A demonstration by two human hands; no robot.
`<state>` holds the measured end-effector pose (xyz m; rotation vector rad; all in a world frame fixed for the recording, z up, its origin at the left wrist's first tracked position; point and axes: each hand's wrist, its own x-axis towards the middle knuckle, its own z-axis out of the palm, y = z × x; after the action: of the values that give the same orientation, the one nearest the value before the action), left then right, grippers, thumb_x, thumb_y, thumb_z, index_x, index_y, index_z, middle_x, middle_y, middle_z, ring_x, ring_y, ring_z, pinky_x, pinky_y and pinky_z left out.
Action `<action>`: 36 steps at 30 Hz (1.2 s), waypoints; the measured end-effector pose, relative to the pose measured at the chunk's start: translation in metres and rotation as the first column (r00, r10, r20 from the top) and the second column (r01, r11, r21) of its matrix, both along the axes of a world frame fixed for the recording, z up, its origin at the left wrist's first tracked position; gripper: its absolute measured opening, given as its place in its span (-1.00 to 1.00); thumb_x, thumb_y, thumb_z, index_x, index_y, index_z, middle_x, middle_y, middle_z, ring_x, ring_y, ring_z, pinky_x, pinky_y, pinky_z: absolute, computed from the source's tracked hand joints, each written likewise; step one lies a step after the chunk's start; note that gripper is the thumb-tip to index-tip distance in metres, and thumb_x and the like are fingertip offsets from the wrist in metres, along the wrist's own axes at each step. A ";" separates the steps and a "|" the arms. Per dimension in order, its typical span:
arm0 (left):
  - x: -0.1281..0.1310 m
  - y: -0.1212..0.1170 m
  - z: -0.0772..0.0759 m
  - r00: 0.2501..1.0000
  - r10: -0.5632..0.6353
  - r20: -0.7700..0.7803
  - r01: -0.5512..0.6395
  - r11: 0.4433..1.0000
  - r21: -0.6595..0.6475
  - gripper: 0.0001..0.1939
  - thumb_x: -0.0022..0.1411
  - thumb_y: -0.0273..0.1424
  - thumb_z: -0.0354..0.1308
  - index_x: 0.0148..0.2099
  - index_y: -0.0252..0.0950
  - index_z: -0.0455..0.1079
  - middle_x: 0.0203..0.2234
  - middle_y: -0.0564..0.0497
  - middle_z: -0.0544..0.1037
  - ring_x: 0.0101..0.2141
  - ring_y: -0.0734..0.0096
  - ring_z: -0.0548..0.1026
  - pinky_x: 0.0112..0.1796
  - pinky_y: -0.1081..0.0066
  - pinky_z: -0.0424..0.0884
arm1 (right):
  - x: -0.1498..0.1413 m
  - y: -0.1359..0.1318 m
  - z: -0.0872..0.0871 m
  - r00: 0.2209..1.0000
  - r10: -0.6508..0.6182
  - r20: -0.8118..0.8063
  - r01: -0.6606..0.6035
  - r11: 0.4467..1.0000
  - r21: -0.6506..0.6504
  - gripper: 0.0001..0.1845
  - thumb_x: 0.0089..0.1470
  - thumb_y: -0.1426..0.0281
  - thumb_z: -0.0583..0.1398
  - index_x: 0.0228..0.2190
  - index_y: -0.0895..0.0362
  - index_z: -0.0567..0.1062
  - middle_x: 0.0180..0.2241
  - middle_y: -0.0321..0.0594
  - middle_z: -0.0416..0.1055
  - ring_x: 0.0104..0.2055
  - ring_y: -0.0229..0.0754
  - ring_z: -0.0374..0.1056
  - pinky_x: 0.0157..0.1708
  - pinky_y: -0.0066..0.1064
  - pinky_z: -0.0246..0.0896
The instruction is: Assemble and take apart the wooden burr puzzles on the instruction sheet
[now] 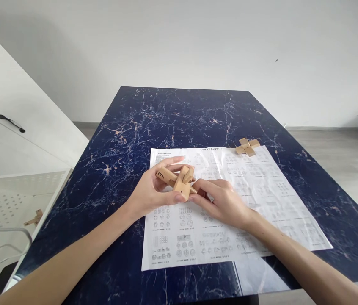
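Observation:
Between my hands, above the instruction sheet (255, 212), is a wooden burr puzzle (182, 182) made of several interlocking light-wood bars. One bar, sticking out to the upper left, bears a dark printed mark. My left hand (149, 190) wraps round the puzzle from the left, thumb along its near side and fingers behind it. From the right, my right hand (221, 199) pinches the end of a bar low on the puzzle, its fingers bent together. Parts of the bars are hidden by the fingers.
A second, cross-shaped wooden puzzle (248, 147) lies on the sheet's far right corner. Beneath is a dark blue marbled table (172, 114). Another wooden piece (34, 217) sits on a white perforated surface (1, 203) at left, below a white cabinet (17, 97).

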<state>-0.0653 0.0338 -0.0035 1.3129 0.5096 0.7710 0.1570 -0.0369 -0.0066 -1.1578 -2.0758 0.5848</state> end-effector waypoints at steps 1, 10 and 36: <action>0.000 0.000 0.001 1.000 -0.008 0.014 0.008 1.000 0.001 -0.04 -0.08 -0.21 0.66 0.34 -0.16 0.37 0.19 -0.23 0.60 0.11 -0.08 0.63 0.09 0.07 0.58 | -0.001 0.000 -0.001 1.000 0.015 0.007 -0.015 1.000 0.007 -0.61 0.49 0.22 0.10 -0.42 0.05 0.29 -0.52 -0.35 0.35 -0.56 -0.30 0.16 -0.50 -0.39 0.04; -0.005 0.004 0.007 0.998 -0.011 -0.063 0.020 0.990 0.143 -0.03 -0.09 -0.28 0.66 0.33 -0.14 0.32 0.18 -0.23 0.59 0.18 -0.10 0.56 -0.10 0.29 0.63 | -0.001 0.000 -0.006 0.999 0.028 0.045 -0.032 0.994 0.108 -0.61 0.51 0.28 0.07 -0.43 0.06 0.26 -0.55 -0.40 0.31 -0.59 -0.34 0.11 -0.53 -0.41 -0.01; -0.004 0.005 0.019 0.998 0.055 -0.034 -0.038 0.923 0.383 -0.13 -0.04 -0.05 0.61 0.27 -0.14 0.41 0.20 -0.23 0.57 0.25 -0.19 0.50 0.20 -0.02 0.49 | -0.004 -0.001 -0.009 0.991 0.099 0.086 -0.109 0.987 0.117 -0.65 0.48 0.31 0.12 -0.42 0.07 0.31 -0.53 -0.36 0.30 -0.57 -0.31 0.11 -0.52 -0.37 0.00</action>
<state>-0.0697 0.0390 0.0152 1.6877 0.4395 0.9136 0.1534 -0.0377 -0.0153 -1.0233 -2.2175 0.4602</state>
